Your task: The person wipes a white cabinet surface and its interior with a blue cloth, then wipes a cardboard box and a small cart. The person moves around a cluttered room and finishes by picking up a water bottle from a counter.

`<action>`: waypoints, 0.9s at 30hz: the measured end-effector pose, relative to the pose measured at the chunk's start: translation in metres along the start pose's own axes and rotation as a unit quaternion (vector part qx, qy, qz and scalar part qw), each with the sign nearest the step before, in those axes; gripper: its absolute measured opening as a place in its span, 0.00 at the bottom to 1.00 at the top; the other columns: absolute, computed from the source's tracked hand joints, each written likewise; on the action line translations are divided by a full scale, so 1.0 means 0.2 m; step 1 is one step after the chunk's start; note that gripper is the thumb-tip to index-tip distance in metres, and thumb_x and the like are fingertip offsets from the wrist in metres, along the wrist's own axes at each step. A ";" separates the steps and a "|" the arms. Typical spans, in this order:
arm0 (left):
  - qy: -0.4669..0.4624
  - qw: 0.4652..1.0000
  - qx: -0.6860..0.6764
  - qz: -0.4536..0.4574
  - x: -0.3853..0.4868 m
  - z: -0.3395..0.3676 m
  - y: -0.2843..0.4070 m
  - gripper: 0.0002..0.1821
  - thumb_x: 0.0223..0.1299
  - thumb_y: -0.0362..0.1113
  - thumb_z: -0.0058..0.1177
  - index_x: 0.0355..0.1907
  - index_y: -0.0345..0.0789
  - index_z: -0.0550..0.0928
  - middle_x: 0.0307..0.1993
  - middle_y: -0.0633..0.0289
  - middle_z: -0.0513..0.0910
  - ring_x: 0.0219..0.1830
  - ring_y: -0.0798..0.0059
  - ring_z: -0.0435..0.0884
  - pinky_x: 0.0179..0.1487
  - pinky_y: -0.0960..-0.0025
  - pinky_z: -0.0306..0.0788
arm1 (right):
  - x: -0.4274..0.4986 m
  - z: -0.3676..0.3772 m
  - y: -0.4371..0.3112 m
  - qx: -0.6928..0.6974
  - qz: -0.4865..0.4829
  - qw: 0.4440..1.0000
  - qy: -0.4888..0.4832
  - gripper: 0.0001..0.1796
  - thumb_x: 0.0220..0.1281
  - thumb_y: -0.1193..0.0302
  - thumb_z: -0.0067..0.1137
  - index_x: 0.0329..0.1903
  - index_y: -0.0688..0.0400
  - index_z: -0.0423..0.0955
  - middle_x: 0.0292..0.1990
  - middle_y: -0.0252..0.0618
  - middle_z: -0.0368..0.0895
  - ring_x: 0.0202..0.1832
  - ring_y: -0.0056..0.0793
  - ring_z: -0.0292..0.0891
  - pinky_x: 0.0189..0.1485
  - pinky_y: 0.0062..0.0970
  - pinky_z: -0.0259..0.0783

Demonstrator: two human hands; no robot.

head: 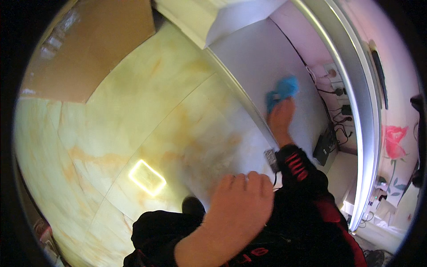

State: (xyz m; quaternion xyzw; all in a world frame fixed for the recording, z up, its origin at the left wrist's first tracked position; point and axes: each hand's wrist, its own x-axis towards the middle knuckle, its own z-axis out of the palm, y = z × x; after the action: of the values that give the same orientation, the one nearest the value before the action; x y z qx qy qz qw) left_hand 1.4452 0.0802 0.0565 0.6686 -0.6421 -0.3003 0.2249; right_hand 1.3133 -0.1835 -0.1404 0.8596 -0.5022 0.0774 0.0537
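Observation:
My right hand (282, 116) grips a bunched blue cloth (286, 87) and presses it against a smooth pale grey surface (248, 53). Both cloth and hand are slightly blurred. A metallic edge strip (233, 78) borders that surface on the left. My left hand (242, 202) is closer to the camera, in front of my dark clothing, with its back up and fingers bent. Its palm is hidden, so whether it holds anything is not visible. A small label-like tag (271, 160) on a dark cord hangs beside my right cuff.
A cardboard box (96, 43) stands at upper left on the marble-patterned floor (110, 130). At right, a lit shelf edge (355, 126) curves above wall sockets (332, 72), plugged cables and a black box (323, 147). A white cabinet part (190, 20) juts in at the top.

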 end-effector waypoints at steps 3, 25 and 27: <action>0.052 0.998 0.011 0.021 0.00 0.02 0.03 0.09 0.51 0.33 0.51 0.35 0.32 0.79 0.33 0.56 0.77 0.37 0.68 0.77 0.43 0.66 0.69 | -0.08 0.06 -0.37 0.274 -0.241 0.931 -0.015 0.15 0.57 0.78 0.52 0.48 0.64 0.75 0.54 0.55 0.73 0.57 0.54 0.69 0.61 0.43 0.66; 0.060 0.996 -0.060 0.020 -0.08 0.13 0.26 0.15 0.56 0.37 0.48 0.40 0.30 0.83 0.38 0.53 0.81 0.42 0.60 0.78 0.53 0.51 0.67 | -0.18 -0.49 0.35 0.252 -0.202 0.795 -0.513 0.21 0.53 0.81 0.51 0.51 0.59 0.78 0.48 0.43 0.82 0.50 0.35 0.78 0.58 0.33 0.71; 0.025 0.998 0.008 0.065 -0.07 0.13 0.23 0.15 0.55 0.33 0.50 0.43 0.28 0.81 0.39 0.51 0.81 0.41 0.61 0.80 0.53 0.57 0.70 | -0.05 -0.57 0.48 0.327 -0.018 0.866 -0.377 0.19 0.57 0.81 0.50 0.51 0.58 0.79 0.49 0.38 0.81 0.50 0.30 0.76 0.56 0.29 0.71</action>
State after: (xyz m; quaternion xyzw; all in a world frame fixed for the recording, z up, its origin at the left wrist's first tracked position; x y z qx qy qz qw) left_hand 1.3941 0.0929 0.0699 0.6349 -0.6806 -0.2628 0.2544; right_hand 1.2154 -0.2027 -0.0293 0.8003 -0.4147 -0.0937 -0.4229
